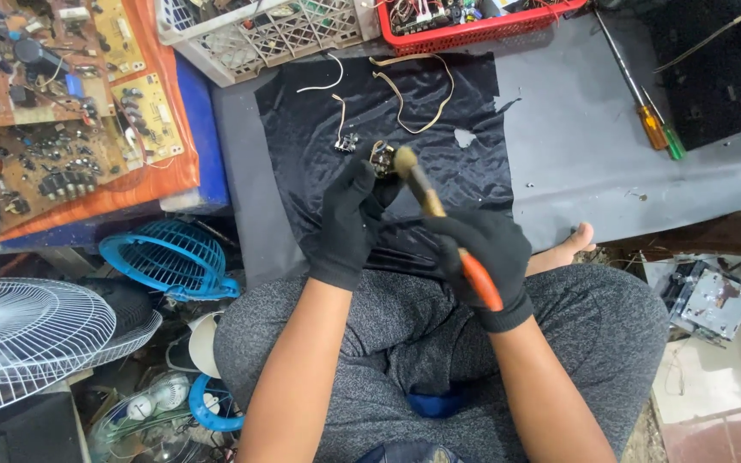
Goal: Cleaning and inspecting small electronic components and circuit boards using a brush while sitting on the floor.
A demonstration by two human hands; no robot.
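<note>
Both my hands wear black gloves over my lap. My left hand [349, 219] pinches a small electronic component [382, 159] with wires, held above a black cloth [319, 111]. My right hand [482, 257] grips a brush with an orange handle [439, 225]; its bristle tip touches the component. A second small component [345, 141] with a tan wire lies on the cloth just left of the held one. Loose tan straps [413, 94] lie on the cloth farther back.
Circuit boards [53, 103] on an orange sheet lie at left, with a white crate [242, 39] and a red tray [482, 26] behind. Two screwdrivers [649, 120] rest on the grey bench at right. Fan grilles [27, 334] stand lower left, a metal drive unit [709, 300] lower right.
</note>
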